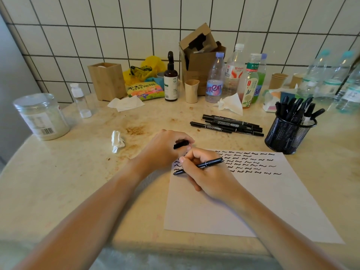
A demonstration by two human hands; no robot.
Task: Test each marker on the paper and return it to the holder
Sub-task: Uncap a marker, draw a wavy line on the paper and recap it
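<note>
The right hand (209, 173) pinches one black marker (198, 166) between thumb and fingers, its tip at the left edge of the single sheet of paper (243, 201), beside rows of black squiggles (251, 162). The left hand (165, 151) curls around one black cap (181, 144), resting at the sheet's upper left corner. About five loose markers (228, 125) lie together on the table (78, 172), just left of one black mesh holder (288, 135), which is packed with roughly ten markers; the exact count cannot be told.
</note>
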